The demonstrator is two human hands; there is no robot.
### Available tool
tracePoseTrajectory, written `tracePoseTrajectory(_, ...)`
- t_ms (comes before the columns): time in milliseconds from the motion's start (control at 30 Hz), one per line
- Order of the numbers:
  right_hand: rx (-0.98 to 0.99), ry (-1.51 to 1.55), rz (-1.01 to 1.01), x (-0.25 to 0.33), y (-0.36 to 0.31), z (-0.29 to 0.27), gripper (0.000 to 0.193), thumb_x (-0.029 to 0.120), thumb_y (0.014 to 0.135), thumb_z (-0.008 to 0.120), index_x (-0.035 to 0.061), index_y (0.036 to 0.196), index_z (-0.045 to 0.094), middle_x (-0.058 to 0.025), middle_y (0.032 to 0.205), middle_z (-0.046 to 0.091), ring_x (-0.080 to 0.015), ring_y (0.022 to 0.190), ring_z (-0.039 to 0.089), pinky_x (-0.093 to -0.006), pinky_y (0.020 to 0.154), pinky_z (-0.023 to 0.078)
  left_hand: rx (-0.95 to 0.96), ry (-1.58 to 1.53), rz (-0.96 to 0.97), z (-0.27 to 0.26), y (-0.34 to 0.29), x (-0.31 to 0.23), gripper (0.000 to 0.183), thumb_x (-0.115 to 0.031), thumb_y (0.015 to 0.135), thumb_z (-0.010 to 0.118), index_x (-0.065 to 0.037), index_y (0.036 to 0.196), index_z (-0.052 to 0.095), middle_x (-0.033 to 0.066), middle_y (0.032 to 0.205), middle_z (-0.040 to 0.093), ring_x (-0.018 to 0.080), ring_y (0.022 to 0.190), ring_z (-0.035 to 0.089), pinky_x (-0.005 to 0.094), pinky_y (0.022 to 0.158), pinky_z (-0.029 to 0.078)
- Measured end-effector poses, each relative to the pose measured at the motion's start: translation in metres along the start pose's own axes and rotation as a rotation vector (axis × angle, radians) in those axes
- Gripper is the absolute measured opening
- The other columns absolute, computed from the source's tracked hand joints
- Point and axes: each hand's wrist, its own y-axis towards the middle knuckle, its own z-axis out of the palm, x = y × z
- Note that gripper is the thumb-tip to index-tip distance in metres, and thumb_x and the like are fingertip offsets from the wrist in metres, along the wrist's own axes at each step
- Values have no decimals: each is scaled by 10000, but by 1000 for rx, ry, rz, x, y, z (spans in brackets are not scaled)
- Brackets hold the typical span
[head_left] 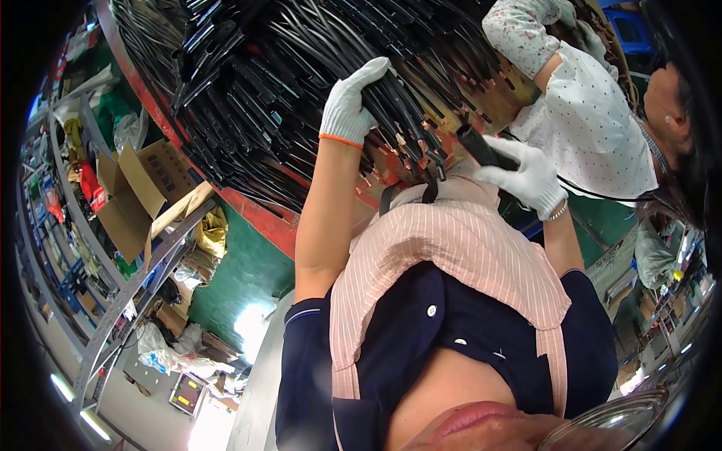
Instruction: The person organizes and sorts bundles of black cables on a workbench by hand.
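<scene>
Left hand (350, 105), white-gloved, grips bundle of black cable ends (402, 120) on round red-rimmed table (256, 210) | right hand (526, 177), white-gloved, holds black cylindrical tool (481, 146) | co-worker's white dotted sleeve (587, 120) adjacent.

Both forearms are bare and raised. The gloved left hand (352, 105) has its fingers (374, 74) curled shut; the gloved right hand (526, 174), lower and to the right, is clenched too.

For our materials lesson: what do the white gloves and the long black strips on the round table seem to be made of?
White gloves: probably knitted cotton or similar yarn, matte, with an orange-edged ribbed cuff. Long black strips: likely plastic or rubber-coated, glossy, catching light along their edges; some show coppery ends, perhaps metal.
</scene>
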Motion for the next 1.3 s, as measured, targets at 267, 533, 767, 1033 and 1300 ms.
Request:
tracePoseTrajectory(267, 140, 56, -77, 17, -13, -1, 531, 281, 753, 827, 46, 1199, 661, -58, 963, 726, -68, 834, 618, -238, 785, 501, 75, 3, 23, 5, 2, 0, 145, -65, 861, 659, 34, 968, 671, 117, 869, 680, 234, 756, 689, 363, 642, 608)
tracePoseTrajectory(533, 255, 178, 90, 25, -8, -18, 482, 219, 797, 797, 13, 1208, 654, -15, 941, 676, -61, 816, 564, -225, 742, 466, 41, 44, 43, 4, -5, -1, 141, -71, 862, 665, 32, 958, 665, 112, 863, 678, 222, 761, 687, 346, 654, 608)
tracePoseTrajectory(767, 110, 173, 29, 24, 1, -5, 528, 381, 799, 767, 31, 1181, 663, -64, 839, 714, -122, 735, 643, -287, 676, 502, 29, 36, 27, 9, -4, -3, 144, -52, 836, 693, 26, 953, 661, 111, 872, 680, 212, 734, 692, 347, 620, 612)
tracePoseTrajectory(1033, -70, -205, -234, 48, 72, 16, 526, 445, 833, 680, 33, 1158, 654, -170, 949, 693, -262, 854, 684, -323, 785, 513, -35, 39, 10, 12, -5, -4, 159, -20, 827, 686, 15, 978, 655, 109, 866, 679, 213, 745, 692, 348, 636, 615)
tracePoseTrajectory(1300, -121, -286, -191, 63, 135, 17, 534, 521, 830, 629, 111, 1172, 667, -159, 978, 700, -315, 910, 680, -383, 818, 514, 31, 11, 15, -1, -19, -8, 185, -132, 930, 616, 36, 1007, 629, 113, 853, 668, 217, 733, 689, 325, 671, 603)
